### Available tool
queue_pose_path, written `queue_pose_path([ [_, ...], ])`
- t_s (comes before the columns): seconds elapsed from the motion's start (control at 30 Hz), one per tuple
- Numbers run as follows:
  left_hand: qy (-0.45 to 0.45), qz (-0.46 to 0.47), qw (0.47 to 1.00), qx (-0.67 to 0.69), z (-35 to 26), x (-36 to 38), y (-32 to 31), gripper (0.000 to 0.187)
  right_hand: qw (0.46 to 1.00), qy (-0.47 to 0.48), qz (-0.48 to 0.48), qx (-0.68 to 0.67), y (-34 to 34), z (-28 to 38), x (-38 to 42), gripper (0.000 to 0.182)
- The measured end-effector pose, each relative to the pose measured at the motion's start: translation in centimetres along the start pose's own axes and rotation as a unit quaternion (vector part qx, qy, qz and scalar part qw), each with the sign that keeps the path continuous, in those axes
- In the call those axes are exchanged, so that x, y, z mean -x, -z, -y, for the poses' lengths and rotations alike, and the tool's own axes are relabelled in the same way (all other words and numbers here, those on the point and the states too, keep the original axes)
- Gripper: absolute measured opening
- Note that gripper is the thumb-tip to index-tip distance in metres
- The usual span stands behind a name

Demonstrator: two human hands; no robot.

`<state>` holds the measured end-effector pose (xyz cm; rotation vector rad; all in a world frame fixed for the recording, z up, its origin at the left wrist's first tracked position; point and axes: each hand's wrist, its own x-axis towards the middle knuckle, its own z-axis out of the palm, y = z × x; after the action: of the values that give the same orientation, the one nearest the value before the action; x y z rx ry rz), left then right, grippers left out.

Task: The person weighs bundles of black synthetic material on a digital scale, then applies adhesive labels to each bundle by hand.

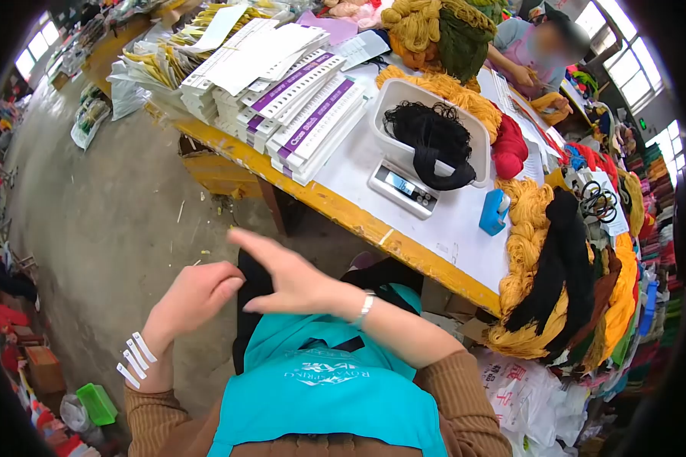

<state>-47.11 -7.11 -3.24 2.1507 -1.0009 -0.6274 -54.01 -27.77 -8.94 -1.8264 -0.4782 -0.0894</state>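
Observation:
My left hand (200, 295) is over my lap on the left, fingers curled and the thumb pressed against them. Whether anything is inside it is hidden. Several white paper strips (136, 358) lie across my left wrist. Just to its right, my right hand (293, 280) reaches over with the index finger stretched out and the thumb apart, holding nothing. A light band circles the right wrist. Below both hands is my turquoise apron (328, 396). On the table, a white tub (379, 114) with black yarn (434, 141) rests on a digital scale (402, 189).
The table's yellow edge (343, 217) runs diagonally before me. It carries stacked purple-and-white cards (320, 114), a blue tape dispenser (495, 212), yellow yarn (527, 244) and black yarn (560, 274). Another person (530, 53) handles yarn at the far side. Plastic bags (522, 392) lie lower right.

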Motion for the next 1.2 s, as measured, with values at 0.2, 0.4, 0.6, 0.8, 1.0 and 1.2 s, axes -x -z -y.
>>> queue_pose_path([
  [0.2,-0.074,-0.039,0.996,-0.024,-1.9,0.9,1.5,0.015,0.982,-0.054,-0.003,-0.183,-6.1,-1.9,-0.8,0.058],
  [0.4,-0.001,-0.101,0.994,-0.049,0.6,1.0,-0.1,0.028,0.993,-0.1,-0.06,0.016,-3.0,-0.7,0.3,0.014],
  [0.6,0.155,0.287,0.883,0.338,1.7,-0.4,-3.1,0.021,0.991,-0.123,0.033,0.045,1.1,-0.6,1.6,0.022],
  [0.8,0.103,0.139,0.742,0.648,0.8,-1.9,-4.7,0.031,0.81,-0.015,-0.309,0.498,10.0,-2.2,6.7,0.04],
  [1.0,0.068,0.071,0.608,0.788,-0.1,-5.9,-4.2,0.055,0.782,-0.021,-0.359,0.51,16.2,-0.5,9.4,0.031],
  [1.2,0.069,0.044,0.636,0.767,-0.9,-7.3,-3.8,0.059,0.949,-0.159,-0.264,-0.062,6.4,-0.4,6.3,0.017],
])
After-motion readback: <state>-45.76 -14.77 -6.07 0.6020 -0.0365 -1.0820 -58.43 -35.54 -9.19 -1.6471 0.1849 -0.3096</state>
